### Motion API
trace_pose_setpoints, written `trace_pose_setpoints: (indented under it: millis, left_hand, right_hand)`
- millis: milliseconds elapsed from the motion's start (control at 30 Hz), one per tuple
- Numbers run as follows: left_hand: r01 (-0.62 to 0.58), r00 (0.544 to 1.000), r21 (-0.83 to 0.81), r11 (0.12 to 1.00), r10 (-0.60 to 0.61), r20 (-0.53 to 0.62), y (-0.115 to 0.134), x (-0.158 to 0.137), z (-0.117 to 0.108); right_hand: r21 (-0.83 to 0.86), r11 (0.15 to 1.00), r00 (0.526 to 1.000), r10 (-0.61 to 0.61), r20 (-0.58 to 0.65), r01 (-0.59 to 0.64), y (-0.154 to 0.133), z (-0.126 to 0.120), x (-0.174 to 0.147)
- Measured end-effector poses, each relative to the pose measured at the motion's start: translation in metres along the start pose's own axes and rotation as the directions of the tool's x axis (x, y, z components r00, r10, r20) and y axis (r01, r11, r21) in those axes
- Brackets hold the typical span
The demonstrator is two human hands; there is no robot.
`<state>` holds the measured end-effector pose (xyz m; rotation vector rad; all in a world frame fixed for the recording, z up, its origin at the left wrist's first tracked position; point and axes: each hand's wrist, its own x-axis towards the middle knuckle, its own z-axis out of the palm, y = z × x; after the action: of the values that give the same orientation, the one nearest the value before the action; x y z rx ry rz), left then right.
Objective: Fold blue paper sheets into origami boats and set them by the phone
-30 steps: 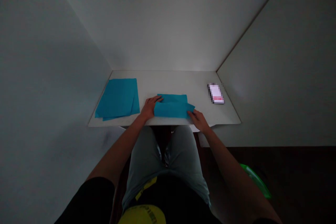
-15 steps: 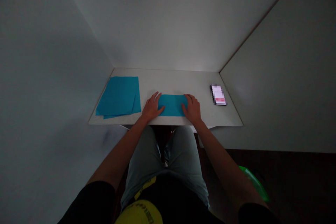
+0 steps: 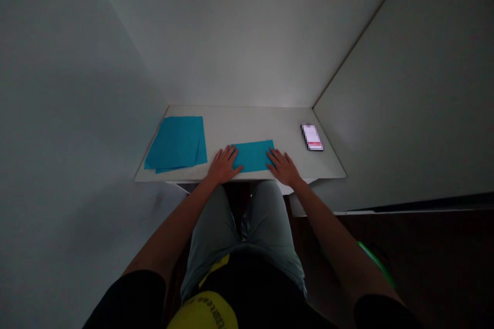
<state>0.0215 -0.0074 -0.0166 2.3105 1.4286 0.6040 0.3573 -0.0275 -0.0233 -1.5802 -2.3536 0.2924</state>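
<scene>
A blue rectangle of paper [image 3: 253, 156], apparently folded, lies flat near the front edge of the white table [image 3: 247, 122]. My left hand [image 3: 224, 165] rests at its left end, fingers spread and thumb on the paper. At the right end, my right hand [image 3: 284, 167] lies with its fingers apart, the fingertips touching the paper. Neither hand grips anything. Further left sits a small stack of larger blue sheets [image 3: 175, 141], its lower sheet poking out askew.
A phone [image 3: 312, 137] with a lit, blurred screen lies at the table's right side. Walls close in the table at the back, left and right. My legs [image 3: 266, 216] are under the front edge. A green object [image 3: 376, 263] shows on the dark floor at the right.
The paper rectangle has turned slightly, its right end now tilted upward. My right hand has spread its fingers and shifted a little outward. The whole view has tilted a little.
</scene>
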Motion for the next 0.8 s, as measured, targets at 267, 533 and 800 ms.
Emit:
trace_pose_setpoints:
  millis: [267, 533, 800]
  left_hand:
    - [-0.145, 0.985, -0.01, 0.989, 0.145, 0.096, -0.004, -0.031, -0.02]
    - [-0.111, 0.989, -0.078, 0.991, 0.118, 0.088, 0.004, -0.035, -0.025]
    - [0.115, 0.98, -0.446, 0.888, -0.174, -0.093, 0.028, 0.003, -0.035]
  right_hand:
    - [0.016, 0.98, 0.971, -0.197, 0.138, 0.196, 0.017, -0.017, -0.021]
    - [0.122, 0.978, 0.984, -0.173, 0.038, 0.167, 0.019, -0.016, -0.02]
    - [0.646, 0.763, 0.967, 0.185, -0.176, -0.028, 0.004, -0.036, 0.006]
